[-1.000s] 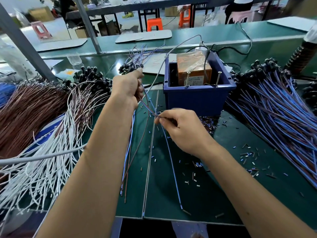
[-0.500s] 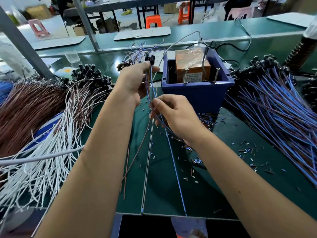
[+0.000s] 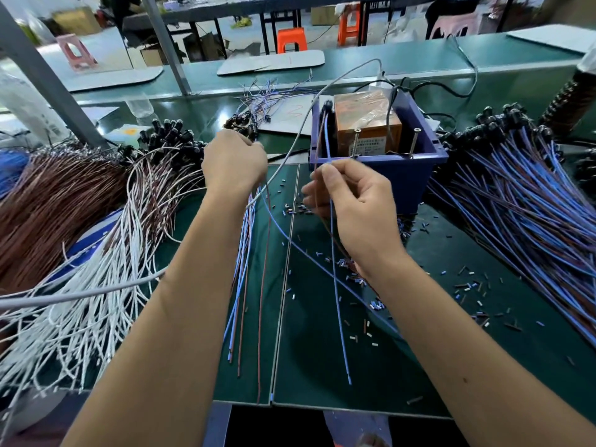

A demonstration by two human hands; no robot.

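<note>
My left hand [image 3: 233,161] grips a small bunch of blue and brown wires [image 3: 240,285] that hangs down over the green mat [image 3: 309,366]. My right hand [image 3: 353,204] pinches one wire pair [image 3: 335,285], blue and brown, and holds it upright. Its black end piece [image 3: 327,106] stands above my fingers, in front of the blue box [image 3: 416,175]. The pair's lower ends trail toward the mat's front edge. An orange block [image 3: 367,124] sits inside the blue box.
A heap of brown and white wires [image 3: 74,240] with black ends covers the left. A heap of blue wires [image 3: 522,201] fans out on the right. A grey cable [image 3: 80,293] crosses over my left forearm. Several cut insulation bits [image 3: 474,285] litter the mat.
My right hand has risen from the mat, drawing one wire pair away from the left hand's bunch and lifting it upright toward the blue box. My left hand has shifted slightly back.
</note>
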